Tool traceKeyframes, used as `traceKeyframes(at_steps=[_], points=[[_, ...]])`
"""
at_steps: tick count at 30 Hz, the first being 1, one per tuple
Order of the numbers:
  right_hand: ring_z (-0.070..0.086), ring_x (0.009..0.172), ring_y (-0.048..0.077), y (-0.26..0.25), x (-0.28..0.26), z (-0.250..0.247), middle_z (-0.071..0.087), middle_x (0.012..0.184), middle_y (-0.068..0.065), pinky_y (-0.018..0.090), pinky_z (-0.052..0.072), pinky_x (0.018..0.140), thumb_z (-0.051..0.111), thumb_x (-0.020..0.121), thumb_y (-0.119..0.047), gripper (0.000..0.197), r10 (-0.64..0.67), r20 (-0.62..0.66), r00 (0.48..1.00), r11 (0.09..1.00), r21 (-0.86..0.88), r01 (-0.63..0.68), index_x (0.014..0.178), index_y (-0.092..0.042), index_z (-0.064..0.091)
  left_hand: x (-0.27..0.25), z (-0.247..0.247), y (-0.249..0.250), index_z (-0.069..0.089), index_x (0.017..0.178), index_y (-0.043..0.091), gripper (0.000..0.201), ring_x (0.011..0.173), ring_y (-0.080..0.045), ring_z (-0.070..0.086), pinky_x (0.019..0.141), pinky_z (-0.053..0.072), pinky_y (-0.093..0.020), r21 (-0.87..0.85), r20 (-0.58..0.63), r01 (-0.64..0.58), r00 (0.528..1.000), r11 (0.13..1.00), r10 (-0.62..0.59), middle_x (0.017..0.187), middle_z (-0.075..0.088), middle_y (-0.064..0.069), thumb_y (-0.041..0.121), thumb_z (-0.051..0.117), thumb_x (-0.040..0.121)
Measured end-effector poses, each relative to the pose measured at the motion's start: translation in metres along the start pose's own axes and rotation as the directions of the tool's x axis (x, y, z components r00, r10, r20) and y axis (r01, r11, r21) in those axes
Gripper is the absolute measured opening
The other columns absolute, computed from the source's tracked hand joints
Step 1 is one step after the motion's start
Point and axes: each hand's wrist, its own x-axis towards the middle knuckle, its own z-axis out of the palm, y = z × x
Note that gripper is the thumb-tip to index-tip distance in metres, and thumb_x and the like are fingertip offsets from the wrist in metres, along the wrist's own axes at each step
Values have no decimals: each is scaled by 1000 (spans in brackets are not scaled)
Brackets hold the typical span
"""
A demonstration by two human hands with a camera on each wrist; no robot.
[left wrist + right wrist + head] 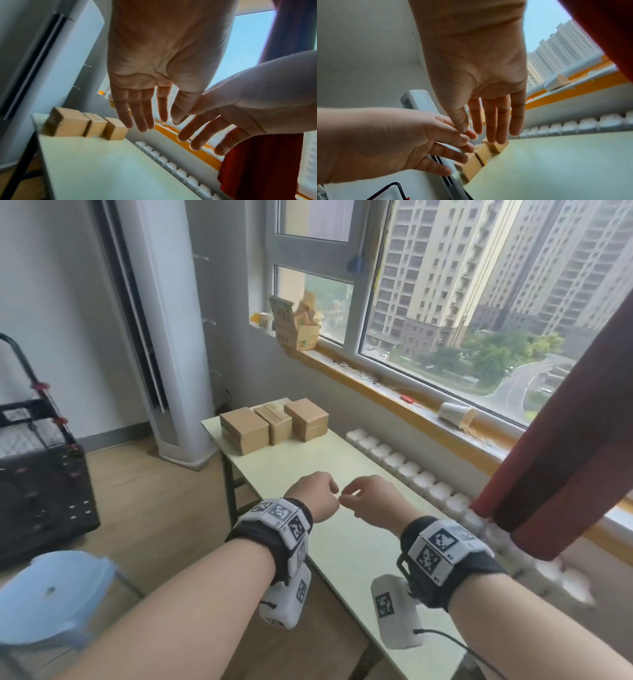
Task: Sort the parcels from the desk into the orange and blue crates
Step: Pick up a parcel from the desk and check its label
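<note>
Parcels (274, 424) at desk (342, 474) far end, radiator (411, 470) alongside, left hand (313, 496) and right hand (371, 501) grip wide, empty

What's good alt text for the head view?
Two empty hands, the left hand and right hand, hover close together above a pale desk. Three cardboard parcels sit in a row at its far end, below a window.
</note>
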Motion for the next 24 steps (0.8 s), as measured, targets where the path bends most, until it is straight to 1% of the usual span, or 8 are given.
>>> traceKeyframes(at_steps=[1, 3, 7, 10, 15, 17, 21, 24], points=[[67, 91, 22, -3, 8, 8, 63, 82, -3, 38, 56, 83, 61, 88, -32, 9, 2, 0, 1000, 1000, 14, -2, 92, -27, 68, 4, -1, -8, 60, 115, 23, 27, 110, -20, 58, 94, 48, -33, -22, -11, 15, 1000, 1000, -16, 122, 61, 0, 19, 53, 89], [65, 88, 21, -9, 26, 20, 63, 83, -2, 36, 56, 82, 61, 88, -33, 14, 1, 14, 1000, 1000, 20, -1, 96, -25, 70, 13, -4, -23, 61, 114, 23, 26, 111, -20, 57, 95, 48, -34, -53, -21, 41, 999, 998, -42, 122, 61, 1, 19, 52, 89], [55, 73, 17, -16, 67, 34, 60, 80, -2, 30, 47, 70, 61, 90, -30, 20, -26, 42, 999, 999, 30, 25, 103, -20, 71, 44, -15, -45, 61, 114, 23, 27, 112, -20, 57, 95, 47, -33, -69, -35, 62, 997, 996, -65, 123, 60, 1, 17, 50, 90], [54, 72, 16, -20, 106, 39, 61, 83, -2, 29, 46, 69, 60, 91, -30, 21, -35, 51, 998, 999, 36, 33, 105, -18, 71, 77, -25, -56, 61, 114, 24, 27, 111, -19, 57, 94, 48, -32, -64, -32, 72, 997, 995, -74, 123, 60, 1, 17, 50, 89], [50, 59, 7, -17, 180, 39, 60, 77, -4, 26, 43, 64, 59, 92, -30, 21, -22, 37, 999, 998, 60, 20, 105, -18, 71, 150, -36, -66, 62, 110, 26, 24, 108, -20, 59, 94, 49, -34, -62, -8, 72, 997, 995, -73, 119, 63, 0, 18, 52, 89], [51, 61, 9, -13, 208, 36, 59, 76, -5, 26, 44, 65, 59, 92, -30, 21, 0, 42, 999, 997, 71, -3, 105, -18, 71, 181, -39, -66, 62, 106, 28, 21, 106, -20, 60, 94, 49, -34, -56, 23, 76, 997, 996, -75, 117, 64, 0, 20, 53, 89], [56, 74, 16, -6, 261, 28, 59, 76, -7, 26, 45, 70, 58, 92, -29, 21, 27, 48, 998, 996, 78, -30, 105, -18, 72, 238, -42, -64, 62, 103, 30, 18, 103, -18, 61, 93, 50, -34, -49, 63, 80, 995, 996, -77, 112, 66, 2, 23, 55, 88], [56, 79, 18, 3, 294, 30, 62, 85, -2, 28, 46, 72, 59, 92, -26, 22, 66, 35, 997, 992, 110, -69, 106, -16, 72, 272, -44, -70, 63, 106, 29, 21, 104, -17, 61, 93, 49, -33, -38, 68, 58, 996, 998, -55, 111, 65, 5, 20, 54, 89]])
